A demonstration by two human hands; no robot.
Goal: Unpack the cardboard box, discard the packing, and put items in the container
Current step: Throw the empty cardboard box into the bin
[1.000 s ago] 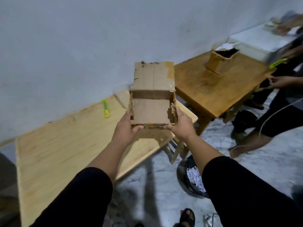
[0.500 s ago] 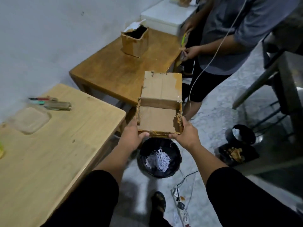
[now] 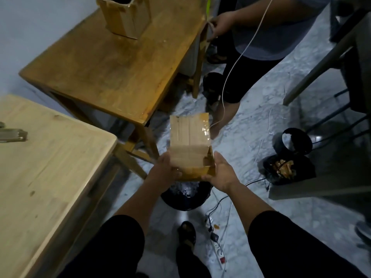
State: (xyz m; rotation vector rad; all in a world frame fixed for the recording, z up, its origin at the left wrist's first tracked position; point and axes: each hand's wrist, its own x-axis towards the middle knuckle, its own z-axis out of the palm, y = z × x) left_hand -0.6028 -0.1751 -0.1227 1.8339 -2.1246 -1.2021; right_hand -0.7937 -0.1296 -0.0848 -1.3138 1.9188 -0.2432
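Note:
I hold a small brown cardboard box (image 3: pixel 189 149) with both hands, tilted so its open flap hangs away from me. My left hand (image 3: pixel 163 172) grips its left side and my right hand (image 3: pixel 222 173) grips its right side. Directly below the box on the floor stands a black bin (image 3: pixel 185 197) with white shredded paper packing (image 3: pixel 183 190) inside. What the box holds is hidden from me.
A light wooden table (image 3: pixel 46 167) is at my left with a small object (image 3: pixel 12 134) near its far edge. A darker wooden table (image 3: pixel 112 65) behind carries another cardboard box (image 3: pixel 124 16). Another person (image 3: pixel 261 37) stands at the right. A second black bin (image 3: pixel 289 165), cables and a power strip (image 3: pixel 218 251) lie on the floor.
I have turned away from the light table and lowered the box over the black bin, tipping it further forward. Both hands keep the same grip.

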